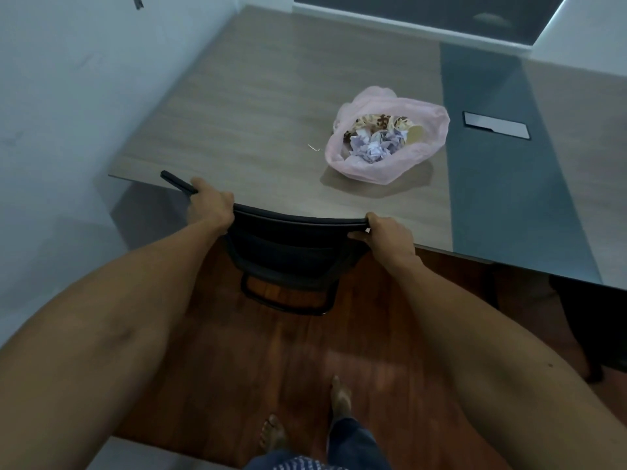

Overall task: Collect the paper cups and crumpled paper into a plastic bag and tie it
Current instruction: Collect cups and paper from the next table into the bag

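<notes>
A pink plastic bag (pixel 420 111) lies open on the wooden table (pixel 258 106), right of centre. Inside it I see brown-patterned paper cups (pixel 376 121) and crumpled pale paper (pixel 373 149). Both my hands are well short of the bag, at the table's near edge. My left hand (pixel 210 203) grips the left end of a black chair's backrest (pixel 298 222). My right hand (pixel 390 239) grips its right end, fingers curled over the top rim.
The black chair stands pushed against the table's near edge. A small thin scrap (pixel 314 148) lies left of the bag. A dark strip (pixel 495 184) with a cable hatch (pixel 495 125) runs across the table on the right. White wall on the left; wooden floor below.
</notes>
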The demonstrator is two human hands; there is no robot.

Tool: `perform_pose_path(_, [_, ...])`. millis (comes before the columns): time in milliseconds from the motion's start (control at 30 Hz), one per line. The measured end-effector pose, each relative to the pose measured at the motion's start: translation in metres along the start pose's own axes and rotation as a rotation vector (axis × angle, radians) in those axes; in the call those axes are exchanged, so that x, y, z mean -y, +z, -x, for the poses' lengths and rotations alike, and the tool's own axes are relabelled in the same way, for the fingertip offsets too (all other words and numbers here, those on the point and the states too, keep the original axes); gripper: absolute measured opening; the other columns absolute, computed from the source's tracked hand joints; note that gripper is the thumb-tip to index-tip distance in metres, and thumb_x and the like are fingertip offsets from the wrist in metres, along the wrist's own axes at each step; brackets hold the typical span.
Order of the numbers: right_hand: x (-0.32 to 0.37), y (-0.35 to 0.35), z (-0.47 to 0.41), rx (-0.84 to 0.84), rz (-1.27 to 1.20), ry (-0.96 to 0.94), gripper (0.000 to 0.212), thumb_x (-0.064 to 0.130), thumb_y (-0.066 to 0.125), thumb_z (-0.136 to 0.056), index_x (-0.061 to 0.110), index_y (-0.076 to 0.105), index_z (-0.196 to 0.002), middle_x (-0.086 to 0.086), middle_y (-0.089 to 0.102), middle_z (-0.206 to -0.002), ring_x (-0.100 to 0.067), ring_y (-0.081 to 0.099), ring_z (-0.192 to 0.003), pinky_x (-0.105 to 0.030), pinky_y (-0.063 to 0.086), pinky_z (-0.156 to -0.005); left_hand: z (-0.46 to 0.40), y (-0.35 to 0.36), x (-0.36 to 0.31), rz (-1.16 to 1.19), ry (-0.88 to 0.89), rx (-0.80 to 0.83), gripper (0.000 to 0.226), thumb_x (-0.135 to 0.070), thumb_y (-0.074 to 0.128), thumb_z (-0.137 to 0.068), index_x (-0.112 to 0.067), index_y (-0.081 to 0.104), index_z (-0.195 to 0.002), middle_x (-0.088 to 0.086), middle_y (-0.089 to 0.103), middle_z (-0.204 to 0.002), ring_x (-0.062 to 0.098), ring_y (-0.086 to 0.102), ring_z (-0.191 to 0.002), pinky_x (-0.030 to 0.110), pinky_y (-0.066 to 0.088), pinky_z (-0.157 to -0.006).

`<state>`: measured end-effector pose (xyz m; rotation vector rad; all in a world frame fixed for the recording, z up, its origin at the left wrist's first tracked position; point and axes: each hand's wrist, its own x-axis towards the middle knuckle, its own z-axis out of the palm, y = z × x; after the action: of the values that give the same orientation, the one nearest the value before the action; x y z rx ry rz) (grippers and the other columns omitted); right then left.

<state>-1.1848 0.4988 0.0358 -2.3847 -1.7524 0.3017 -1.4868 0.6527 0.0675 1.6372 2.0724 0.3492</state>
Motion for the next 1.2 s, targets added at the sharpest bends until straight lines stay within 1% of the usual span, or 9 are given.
perform_pose_path(133, [0.002,-0.012,0.002,0.080,0.102,0.030,0.030,0.044,0.062,-0.095,0.015,0.055,-0.102,-0.008,0.064,-0.099,-0.032,0.062,-0.089,-0.040,0.051,-0.071,0.004,-0.018,-0.010,-0.260,0.160,0.030,0.048,-0.037,0.050,-0.102,-0.002,0.042,-0.134,0.025,0.056,-0.130,0.045,0.058,-0.113,0.045,0.045,-0.079])
perform_pose_path(267, [-0.005,-0.039,-0.003,0.086,0.189,0.123,0.012,0.015,0.056,-0.095,0.014,0.057,-0.107,-0.011,0.064,-0.112,-0.032,0.062,-0.100,-0.038,0.050,-0.078,0.019,-0.024,-0.041,-0.279,0.332,0.005,0.041,-0.041,0.054,-0.101,-0.005,0.056,-0.120,0.022,0.062,-0.124,0.042,0.060,-0.111,0.042,0.045,-0.079])
perform_pose_path(467, [-0.021,-0.074,-0.021,-0.014,0.175,0.209,0.007,0.018,0.052,-0.095,0.016,0.055,-0.101,-0.010,0.063,-0.108,-0.031,0.061,-0.093,-0.035,0.046,-0.071,0.028,-0.015,-0.089,-0.213,0.463,0.000,0.040,-0.043,0.054,-0.100,-0.009,0.057,-0.120,0.019,0.062,-0.123,0.041,0.059,-0.111,0.044,0.048,-0.086])
perform_pose_path(567, [-0.034,-0.085,-0.035,-0.043,0.150,0.223,0.014,0.022,0.053,-0.096,0.014,0.056,-0.107,-0.010,0.063,-0.110,-0.032,0.063,-0.097,-0.037,0.050,-0.075,0.027,-0.002,-0.118,-0.192,0.505,0.008,0.041,-0.043,0.055,-0.098,-0.010,0.057,-0.121,0.019,0.062,-0.124,0.040,0.059,-0.114,0.043,0.048,-0.088])
perform_pose_path(833, [-0.096,-0.109,-0.117,-0.100,0.143,0.242,0.024,0.027,0.048,-0.100,0.012,0.049,-0.119,-0.015,0.061,-0.117,-0.036,0.062,-0.101,-0.038,0.043,-0.073,-0.013,0.061,-0.208,-0.114,0.558,0.045,0.030,-0.036,0.059,-0.093,-0.011,0.061,-0.109,0.017,0.061,-0.117,0.040,0.061,-0.105,0.043,0.049,-0.084])
perform_pose_path(933, [-0.128,-0.108,-0.164,-0.135,0.030,0.263,0.037,0.031,0.050,-0.102,0.010,0.043,-0.132,-0.017,0.056,-0.128,-0.039,0.058,-0.112,-0.046,0.048,-0.084,-0.036,0.099,-0.233,-0.080,0.563,0.093,0.027,-0.033,0.064,-0.092,-0.013,0.066,-0.109,0.017,0.050,-0.125,0.041,0.060,-0.106,0.045,0.050,-0.092])
perform_pose_path(1033, [-0.161,-0.098,-0.210,-0.179,-0.141,0.260,0.049,0.027,0.057,-0.099,0.009,0.037,-0.140,-0.018,0.048,-0.137,-0.039,0.052,-0.121,-0.049,0.047,-0.095,-0.054,0.137,-0.249,-0.079,0.512,0.150,0.027,-0.029,0.067,-0.093,-0.015,0.069,-0.116,0.017,0.034,-0.148,0.042,0.053,-0.122,0.044,0.046,-0.103])
perform_pose_path(1133, [-0.186,-0.089,-0.250,-0.204,-0.239,0.259,0.068,0.025,0.061,-0.097,0.007,0.025,-0.152,-0.021,0.033,-0.153,-0.040,0.037,-0.138,-0.049,0.037,-0.111,-0.070,0.169,-0.257,-0.066,0.436,0.169,0.037,-0.031,0.066,-0.094,-0.018,0.065,-0.128,0.014,0.013,-0.164,0.043,0.046,-0.133,0.046,0.043,-0.109])
perform_pose_path(1200, [-0.195,-0.084,-0.272,-0.183,-0.275,0.270,0.080,0.029,0.059,-0.099,0.010,0.010,-0.159,-0.019,0.015,-0.164,-0.038,0.018,-0.150,-0.049,0.025,-0.119,-0.075,0.186,-0.261,-0.037,0.378,0.175,0.046,-0.031,0.065,-0.094,-0.015,0.058,-0.136,0.013,0.014,-0.164,0.045,0.048,-0.131,0.048,0.044,-0.107])
